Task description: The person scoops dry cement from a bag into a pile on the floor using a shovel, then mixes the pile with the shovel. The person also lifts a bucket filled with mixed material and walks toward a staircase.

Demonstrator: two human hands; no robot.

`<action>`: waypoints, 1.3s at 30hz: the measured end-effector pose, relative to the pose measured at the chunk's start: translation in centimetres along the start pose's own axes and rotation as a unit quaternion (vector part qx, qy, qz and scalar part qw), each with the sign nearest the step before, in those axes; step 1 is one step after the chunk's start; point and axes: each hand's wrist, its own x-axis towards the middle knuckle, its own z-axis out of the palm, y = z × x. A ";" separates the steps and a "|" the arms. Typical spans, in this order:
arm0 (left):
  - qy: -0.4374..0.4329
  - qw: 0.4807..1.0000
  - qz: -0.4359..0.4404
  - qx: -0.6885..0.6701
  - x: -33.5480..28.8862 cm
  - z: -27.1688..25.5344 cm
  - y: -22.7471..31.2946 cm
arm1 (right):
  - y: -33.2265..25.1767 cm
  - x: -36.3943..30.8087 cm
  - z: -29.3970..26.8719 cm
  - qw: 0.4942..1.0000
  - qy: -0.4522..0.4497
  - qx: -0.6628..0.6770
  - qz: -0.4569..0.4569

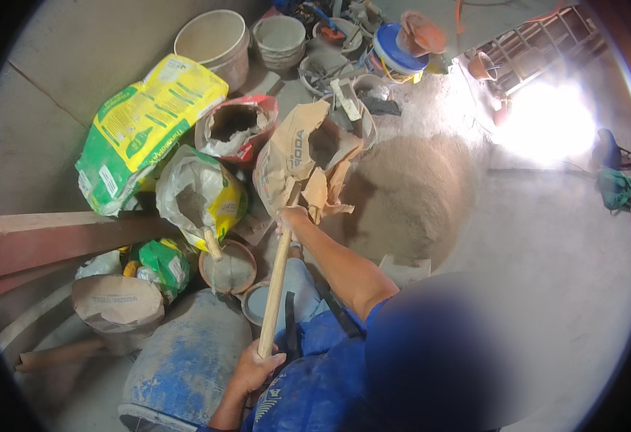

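A long, pale wooden handle (pixel 276 295) slants up from my waist to an opened brown paper bag (pixel 284 155). My left hand (pixel 253 369) is closed round its lower end. Further up, close to the bag's torn edge, my right hand (pixel 295 220) grips the same handle. Whatever is fixed to the far end is hidden by the bag, so the kind of tool cannot be told. Torn paper flaps (pixel 327 189) hang at the bag's near side. Beside the bag lies a broad heap of grey-brown powder or sand (pixel 420 194) on the floor.
To the left stand an open yellow-green bag (pixel 193 205), a red bag (pixel 268 119) and a full yellow-green sack (pixel 142 122). A blue barrel (pixel 186 360) lies near my left arm. Buckets (pixel 218 39) line the back. A bright light (pixel 546 122) glares at the right.
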 end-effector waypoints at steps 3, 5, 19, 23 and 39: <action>0.008 0.993 0.114 0.003 -2.3 0.2 3.3 | -1.3 1.4 -0.7 0.994 -0.086 0.060 0.005; -0.016 0.991 0.136 -0.012 -3.6 -0.3 5.6 | -2.5 1.7 -1.2 0.989 -0.104 0.099 0.038; -0.081 0.984 0.159 0.028 -6.7 -3.5 9.5 | -4.1 -3.6 -0.2 0.986 -0.090 0.141 0.008; -0.121 0.925 0.313 0.178 -6.7 -4.5 12.7 | -6.3 -3.0 -1.2 0.977 -0.116 0.178 -0.001; -0.050 0.908 0.391 0.140 -15.0 -0.3 30.4 | -16.5 -9.0 -1.9 0.911 -0.203 0.317 -0.168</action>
